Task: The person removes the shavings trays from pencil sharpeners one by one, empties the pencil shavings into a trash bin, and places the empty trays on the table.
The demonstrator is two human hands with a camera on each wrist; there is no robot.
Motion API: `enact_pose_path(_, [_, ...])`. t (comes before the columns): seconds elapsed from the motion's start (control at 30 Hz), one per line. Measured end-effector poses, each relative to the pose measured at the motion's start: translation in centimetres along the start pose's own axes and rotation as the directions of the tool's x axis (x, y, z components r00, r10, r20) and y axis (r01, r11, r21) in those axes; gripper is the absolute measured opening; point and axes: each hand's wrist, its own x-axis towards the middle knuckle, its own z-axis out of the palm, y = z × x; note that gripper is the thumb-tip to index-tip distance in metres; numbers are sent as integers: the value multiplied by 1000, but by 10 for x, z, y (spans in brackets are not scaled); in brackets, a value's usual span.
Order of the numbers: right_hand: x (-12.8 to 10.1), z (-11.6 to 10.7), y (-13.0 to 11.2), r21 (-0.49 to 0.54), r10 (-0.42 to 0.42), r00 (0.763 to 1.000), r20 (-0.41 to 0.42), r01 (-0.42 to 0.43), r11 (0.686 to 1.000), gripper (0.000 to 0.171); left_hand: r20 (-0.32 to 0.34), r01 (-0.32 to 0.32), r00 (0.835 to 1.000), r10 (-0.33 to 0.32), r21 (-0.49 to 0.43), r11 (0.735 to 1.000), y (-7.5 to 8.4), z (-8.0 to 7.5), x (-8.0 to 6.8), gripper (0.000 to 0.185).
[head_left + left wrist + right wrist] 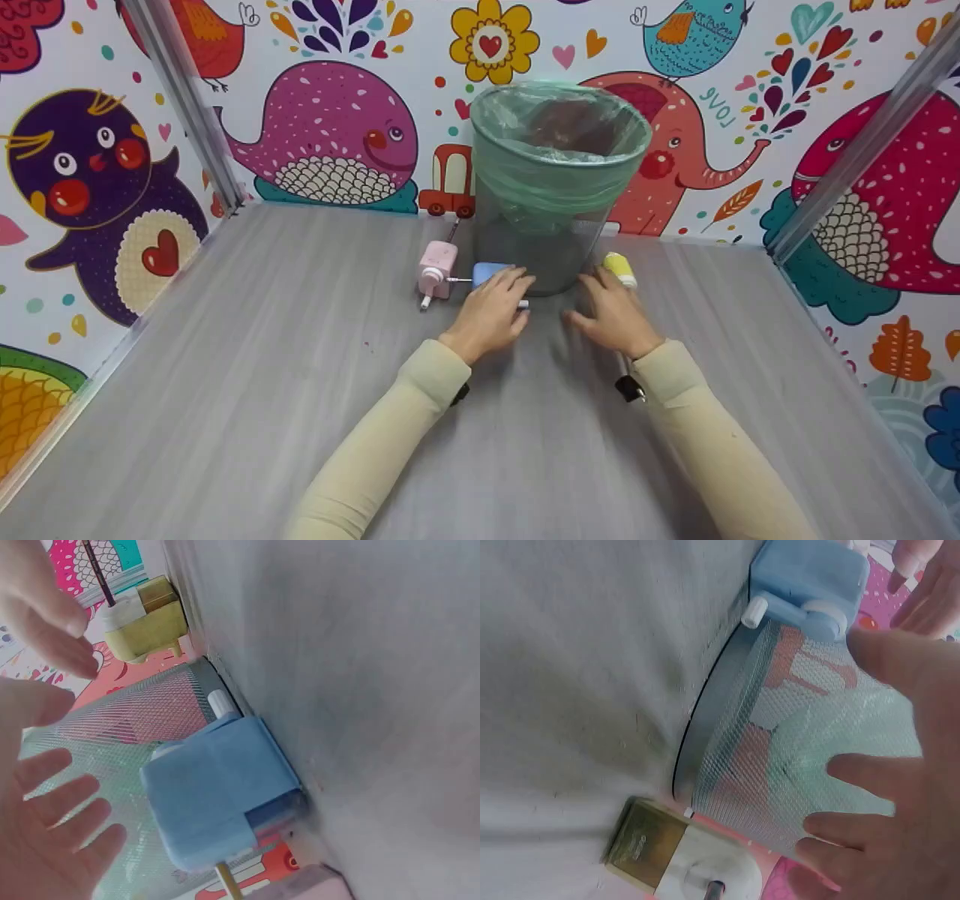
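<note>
On my head feed I see a mesh wastebasket (pixel 536 255) upright, a translucent green liner (pixel 577 184) folded over its rim. Just in front of its base I make out a blue crank pencil sharpener (pixel 489 271), boxy, its crank (pixel 780 611) ending in a white knob, a thin stick (pixel 229 883) jutting from the opposite side. Left of it I see a pink crank sharpener (pixel 437 259); beside the basket's right, a yellow-and-white sharpener (pixel 618 265) with a translucent drawer (pixel 649 840).
</note>
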Motion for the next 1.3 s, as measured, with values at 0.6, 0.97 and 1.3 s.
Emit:
enact_pose_path(0.6, [25, -29, 34, 105, 373, 913, 164, -393, 914, 82, 122, 3, 993, -7, 37, 999, 11, -1, 5, 57])
enact_pose_path(0.97, [25, -48, 33, 36, 349, 888, 299, -376, 926, 62, 112, 25, 993, -27, 23, 999, 3, -2, -1, 56])
enact_pose_path(1.3, [26, -56, 31, 32, 365, 857, 363, -403, 915, 64, 98, 31, 995, -31, 10, 999, -1, -3, -2, 56])
